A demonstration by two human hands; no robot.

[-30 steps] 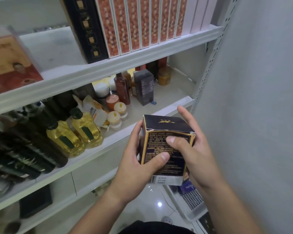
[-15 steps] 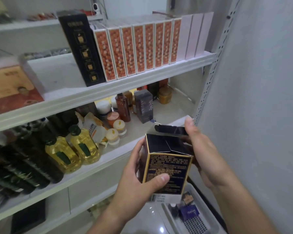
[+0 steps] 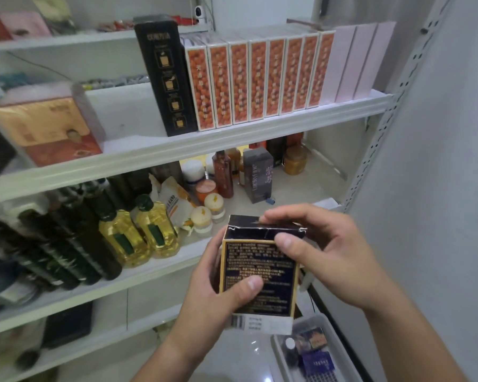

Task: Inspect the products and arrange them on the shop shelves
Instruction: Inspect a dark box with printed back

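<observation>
White shop shelves point(image 3: 160, 268) filled the view, the middle one crowded with oil bottles point(image 3: 155, 230) and small capped jars point(image 3: 202, 219) near its front edge. A dark, gold-edged carton point(image 3: 260, 274) was held in the air just before that shelf, above a plastic bin point(image 3: 338, 348) on the floor.

The left hand point(image 3: 218, 293) gripped the carton's lower side, fingers curled behind and thumb on the printed face. The right hand point(image 3: 323, 252) pinched the top flap between thumb and fingers.

The flap's edges looked scuffed and split at the corners, so a hard tug would likely have torn it further. A loosened left grip would have dropped the carton toward the bin. Pushing it onto the shelf carelessly could have toppled the jars.
</observation>
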